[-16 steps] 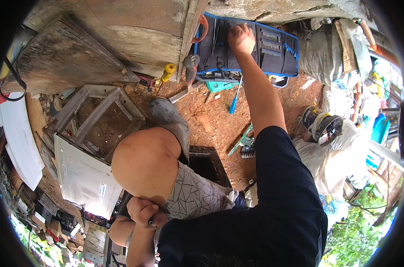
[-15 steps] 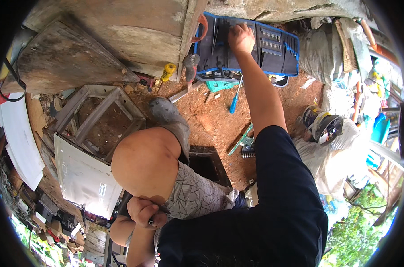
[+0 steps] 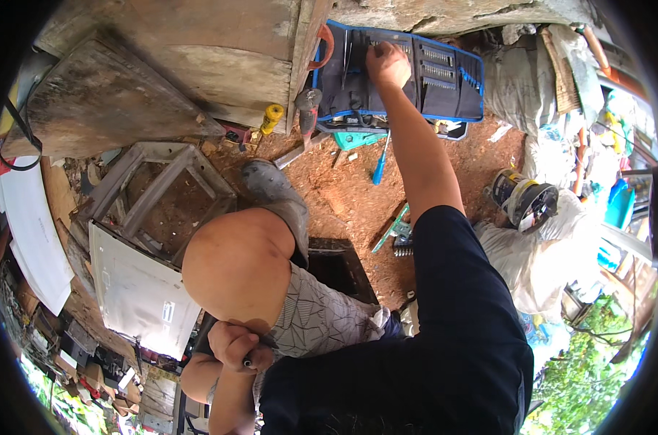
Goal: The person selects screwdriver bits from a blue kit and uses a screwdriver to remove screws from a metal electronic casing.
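My right hand [image 3: 388,65] reaches to the unrolled black tool roll [image 3: 438,101] with blue edging, at the top of the view. Its fingers are bent together at a row of small metal bits; whether anything is pinched there is hidden. More bit rows [image 3: 438,71] sit in the roll to the right of the hand. Low on the left, by my bare knee, my left hand [image 3: 231,346] is wrapped round a dark driver handle [image 3: 249,360]. Only its round, hollow-looking tip shows out of the fist.
On the reddish dirt floor lie a blue-handled screwdriver [image 3: 379,170], a hammer [image 3: 309,109], a yellow-handled tool [image 3: 272,118] and a green tool [image 3: 396,228]. A metal frame [image 3: 155,190] and a pale panel [image 3: 137,286] stand left. A dark bucket [image 3: 528,203] rests on plastic sheeting at right.
My right hand has slid slightly left on the tool roll, uncovering some bits beside it. My left hand keeps its grip on the driver handle. The whole view has shifted a little.
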A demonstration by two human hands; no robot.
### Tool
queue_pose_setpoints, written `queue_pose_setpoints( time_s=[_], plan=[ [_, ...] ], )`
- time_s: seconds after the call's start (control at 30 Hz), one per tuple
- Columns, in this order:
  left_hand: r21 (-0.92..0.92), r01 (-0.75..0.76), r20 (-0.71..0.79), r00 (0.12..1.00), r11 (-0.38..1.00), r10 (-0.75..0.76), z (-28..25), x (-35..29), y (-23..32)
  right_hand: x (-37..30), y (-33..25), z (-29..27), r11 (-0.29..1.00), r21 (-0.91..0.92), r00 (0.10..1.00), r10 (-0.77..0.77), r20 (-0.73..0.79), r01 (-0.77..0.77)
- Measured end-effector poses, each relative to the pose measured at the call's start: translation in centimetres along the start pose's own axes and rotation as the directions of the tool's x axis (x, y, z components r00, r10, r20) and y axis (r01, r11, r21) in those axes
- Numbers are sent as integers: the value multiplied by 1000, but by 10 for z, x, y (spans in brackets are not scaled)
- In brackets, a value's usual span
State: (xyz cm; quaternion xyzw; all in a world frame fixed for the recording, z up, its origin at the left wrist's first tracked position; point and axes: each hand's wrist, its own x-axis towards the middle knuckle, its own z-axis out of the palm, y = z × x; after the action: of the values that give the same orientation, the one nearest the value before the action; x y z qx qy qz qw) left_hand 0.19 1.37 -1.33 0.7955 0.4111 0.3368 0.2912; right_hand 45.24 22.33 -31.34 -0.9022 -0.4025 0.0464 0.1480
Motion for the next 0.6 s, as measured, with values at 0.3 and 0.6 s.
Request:
queue_pose_setpoints(
  time_s=[0.3,0.6],
  plan=[
    [7,23,0,1000,1000,-23,-3,-5,-1,4,-7,-3,992,-119,999,-39,21,42],
    [48,-18,23,1000,999,17,1,5,4,39,-7,-32,994,-104,921,12,390,31]
  ],
)
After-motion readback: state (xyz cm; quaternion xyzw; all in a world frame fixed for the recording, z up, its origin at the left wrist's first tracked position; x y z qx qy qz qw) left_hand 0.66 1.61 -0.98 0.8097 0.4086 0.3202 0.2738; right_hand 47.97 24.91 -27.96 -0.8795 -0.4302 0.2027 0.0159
